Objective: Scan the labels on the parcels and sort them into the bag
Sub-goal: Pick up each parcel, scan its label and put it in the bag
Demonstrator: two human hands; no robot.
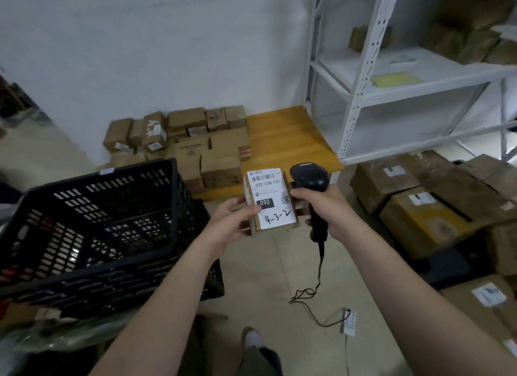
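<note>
Gripping the parcel point(271, 207) in your left hand point(228, 223), right hand point(331, 207) clamped on the scanner point(310, 184) beside it, you risk a misread: its head seemingly points past the label point(267, 184).

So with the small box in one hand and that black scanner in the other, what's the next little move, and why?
Probably tip the scanner in the right hand so its head faces the barcode at the top of the label. The left hand holds the parcel label-up, but the scanner sits beside the label, seemingly not aimed at it.
</note>
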